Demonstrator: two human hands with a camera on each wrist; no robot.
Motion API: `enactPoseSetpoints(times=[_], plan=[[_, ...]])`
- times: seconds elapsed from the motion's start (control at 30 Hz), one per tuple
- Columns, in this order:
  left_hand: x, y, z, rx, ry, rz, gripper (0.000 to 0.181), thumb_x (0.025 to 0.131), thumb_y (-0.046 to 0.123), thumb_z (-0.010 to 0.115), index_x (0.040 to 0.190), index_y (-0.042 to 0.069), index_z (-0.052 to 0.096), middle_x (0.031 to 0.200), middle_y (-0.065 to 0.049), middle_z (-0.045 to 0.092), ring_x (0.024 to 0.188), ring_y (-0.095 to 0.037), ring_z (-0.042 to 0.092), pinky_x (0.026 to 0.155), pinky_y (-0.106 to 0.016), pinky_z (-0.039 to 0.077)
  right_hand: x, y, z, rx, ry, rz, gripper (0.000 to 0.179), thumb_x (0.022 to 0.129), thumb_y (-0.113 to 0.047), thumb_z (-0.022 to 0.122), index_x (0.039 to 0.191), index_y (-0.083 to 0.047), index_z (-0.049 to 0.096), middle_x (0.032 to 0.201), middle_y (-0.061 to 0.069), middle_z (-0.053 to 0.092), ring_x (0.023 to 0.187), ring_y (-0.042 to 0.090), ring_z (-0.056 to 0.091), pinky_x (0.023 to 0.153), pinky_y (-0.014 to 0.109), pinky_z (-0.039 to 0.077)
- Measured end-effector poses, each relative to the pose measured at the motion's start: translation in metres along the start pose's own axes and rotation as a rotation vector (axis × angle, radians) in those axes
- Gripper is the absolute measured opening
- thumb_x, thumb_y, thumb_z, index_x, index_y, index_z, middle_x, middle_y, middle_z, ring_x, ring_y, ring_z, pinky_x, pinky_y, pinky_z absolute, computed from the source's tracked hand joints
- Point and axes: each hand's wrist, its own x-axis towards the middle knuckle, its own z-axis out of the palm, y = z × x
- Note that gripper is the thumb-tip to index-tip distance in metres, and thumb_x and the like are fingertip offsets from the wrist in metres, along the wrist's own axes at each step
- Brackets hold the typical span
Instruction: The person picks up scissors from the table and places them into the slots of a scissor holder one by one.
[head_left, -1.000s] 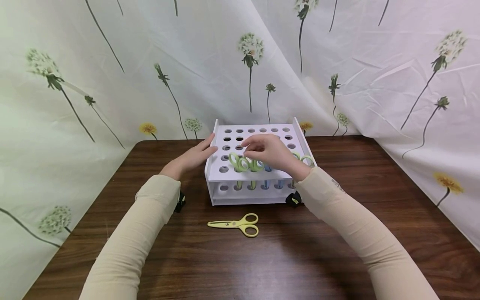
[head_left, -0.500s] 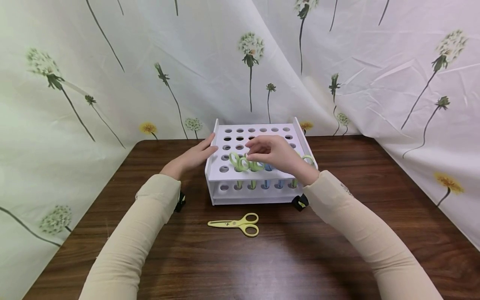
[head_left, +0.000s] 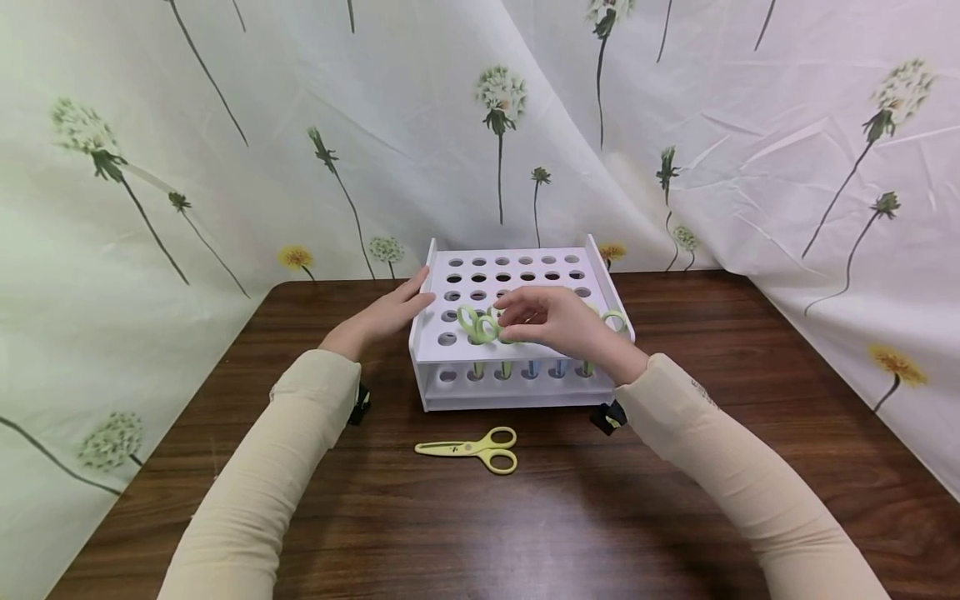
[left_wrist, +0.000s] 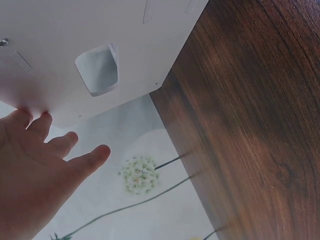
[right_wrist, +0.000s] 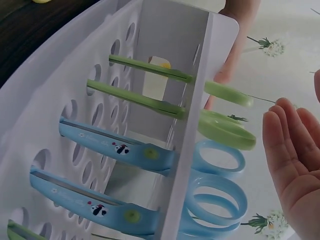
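Observation:
A white tiered rack (head_left: 517,402) with rows of round holes stands on the table. Along its front row hang several small scissors, handles up: green scissors (right_wrist: 145,97) toward one end, blue scissors (right_wrist: 117,145) beside them, and another green handle (head_left: 615,320) at the right. My left hand (head_left: 382,318) touches the rack's left side panel (left_wrist: 135,65) with its fingertips, fingers extended. Over the front row hovers my right hand (head_left: 558,323), fingers loosely bent and holding nothing. In the right wrist view, its fingertips are apart from the handles. The hand hides some handles in the head view.
Yellow scissors (head_left: 471,448) lie flat on the dark wooden table (head_left: 450,533) in front of the rack, blades pointing left. Behind the rack hangs a white curtain (head_left: 420,108) printed with dandelions.
My right hand has shifted right and a little toward me along the front row, away from the leftmost green handles. The left hand and the yellow scissors stay where they were.

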Motion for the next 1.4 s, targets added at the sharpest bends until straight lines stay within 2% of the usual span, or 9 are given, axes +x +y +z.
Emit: enactPoseSetpoints(times=[0.43,0.67,0.8,1.13,1.33,1.4], plan=[[0.0,0.001,0.0,-0.021,-0.005,-0.016,0.065,0.098,0.048,0.031,0.148,0.027,-0.003,0.153,-0.004,-0.003,0.138,-0.023,-0.001,0.107,-0.047,0.01,-0.011,0.008,0.007,0.014,-0.089,0.0,0.036,0.08,-0.012,0.073,0.111,0.002,0.063,0.094,0.009,0.067,0.081,0.014,0.062,0.072,0.032,0.05],[0.001,0.0,0.001,-0.012,0.003,-0.015,0.065,0.097,0.049,0.031,0.149,0.027,-0.003,0.153,-0.005,-0.002,0.138,-0.023,0.0,0.107,-0.047,0.01,-0.015,0.016,0.013,0.093,-0.136,0.0,0.035,0.08,-0.007,0.072,0.111,0.004,0.062,0.093,0.01,0.067,0.084,0.017,0.063,0.071,0.033,0.051],[0.0,0.001,0.001,-0.008,0.008,-0.008,0.065,0.097,0.049,0.03,0.149,0.026,-0.002,0.153,-0.004,-0.001,0.138,-0.024,0.001,0.107,-0.047,0.01,-0.018,0.022,0.018,0.086,-0.165,0.002,0.035,0.08,-0.009,0.073,0.112,0.002,0.062,0.093,0.007,0.067,0.085,0.016,0.062,0.073,0.03,0.051],[0.0,0.002,0.001,0.0,0.009,-0.003,0.064,0.098,0.047,0.03,0.149,0.024,-0.002,0.153,-0.004,-0.001,0.138,-0.024,0.002,0.107,-0.047,0.01,-0.024,0.03,0.024,0.112,-0.177,-0.009,0.036,0.079,-0.008,0.073,0.112,0.001,0.062,0.096,0.014,0.066,0.086,0.016,0.062,0.075,0.029,0.05],[0.001,0.001,0.001,-0.002,0.013,-0.006,0.064,0.098,0.047,0.03,0.149,0.025,-0.001,0.153,-0.004,0.0,0.138,-0.024,0.003,0.107,-0.046,0.011,-0.028,0.031,0.024,0.111,-0.203,0.022,0.036,0.08,-0.013,0.073,0.112,-0.001,0.062,0.097,0.006,0.067,0.089,0.017,0.062,0.076,0.029,0.05],[0.001,0.001,0.002,-0.003,0.013,-0.002,0.065,0.098,0.047,0.031,0.149,0.024,-0.002,0.153,-0.004,-0.001,0.138,-0.023,0.002,0.107,-0.046,0.01,-0.029,0.031,0.025,0.115,-0.211,0.032,0.036,0.08,-0.013,0.073,0.112,-0.003,0.063,0.098,0.007,0.067,0.091,0.019,0.062,0.076,0.029,0.05]])
